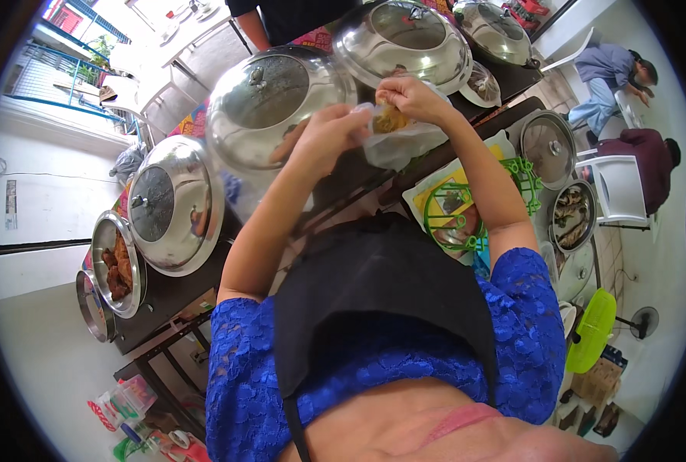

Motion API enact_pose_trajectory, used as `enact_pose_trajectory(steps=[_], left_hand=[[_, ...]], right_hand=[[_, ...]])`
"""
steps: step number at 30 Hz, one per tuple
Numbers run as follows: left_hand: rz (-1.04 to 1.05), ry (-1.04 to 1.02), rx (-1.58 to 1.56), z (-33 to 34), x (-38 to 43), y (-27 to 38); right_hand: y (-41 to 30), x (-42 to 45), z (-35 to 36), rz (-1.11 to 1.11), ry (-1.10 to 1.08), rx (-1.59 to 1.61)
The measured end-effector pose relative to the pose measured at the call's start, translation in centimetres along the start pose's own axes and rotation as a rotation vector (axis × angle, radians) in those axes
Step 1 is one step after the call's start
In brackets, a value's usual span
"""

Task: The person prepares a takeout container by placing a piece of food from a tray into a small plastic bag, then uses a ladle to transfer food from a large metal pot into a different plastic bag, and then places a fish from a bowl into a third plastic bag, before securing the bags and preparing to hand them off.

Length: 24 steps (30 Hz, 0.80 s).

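Observation:
Both of my hands are raised over the dark counter. Between them is a small clear plastic bag [390, 122] with yellowish-brown food in it. My right hand [407, 99] grips the bag near its top. The fingers of my left hand [338, 130] pinch the bag's left side and look slightly blurred. Below the bag hangs a larger whitish plastic bag [400, 149]; whether a hand also holds it I cannot tell. Behind my left hand stands a large steel pan lid with a glass window [279, 107]. Another lidded steel pan [403, 43] is just beyond my right hand.
Along the counter [169, 294] are a third lidded pan [175, 205] and a pan of browned meat [118, 268]. A green plastic rack [452, 216] lies under my right forearm. At right are a pot of fish [573, 216] and seated people. Another person [302, 20] stands across the counter.

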<state>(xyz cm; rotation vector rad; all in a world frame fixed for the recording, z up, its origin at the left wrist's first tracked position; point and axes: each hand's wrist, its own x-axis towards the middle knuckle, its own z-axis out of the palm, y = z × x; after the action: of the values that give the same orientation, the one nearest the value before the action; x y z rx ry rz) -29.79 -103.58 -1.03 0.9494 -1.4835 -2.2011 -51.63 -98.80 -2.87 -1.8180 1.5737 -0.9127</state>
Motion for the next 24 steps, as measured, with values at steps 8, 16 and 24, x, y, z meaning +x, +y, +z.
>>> enact_pose_trajectory(steps=[8,16,24], left_hand=[[0.174,0.063,-0.211,-0.2,1.6,-2.0],[0.168,0.054,-0.423,-0.5,0.5,-1.5],[0.261,0.028,-0.418,-0.2,0.3,-1.9]], right_hand=[[3.0,1.7,2.4,-0.041,-0.057,-0.059],[1.8,0.3,-0.5,0.099,-0.274,-0.387],[-0.6,0.9,-2.1,0.118,0.1,-0.531]])
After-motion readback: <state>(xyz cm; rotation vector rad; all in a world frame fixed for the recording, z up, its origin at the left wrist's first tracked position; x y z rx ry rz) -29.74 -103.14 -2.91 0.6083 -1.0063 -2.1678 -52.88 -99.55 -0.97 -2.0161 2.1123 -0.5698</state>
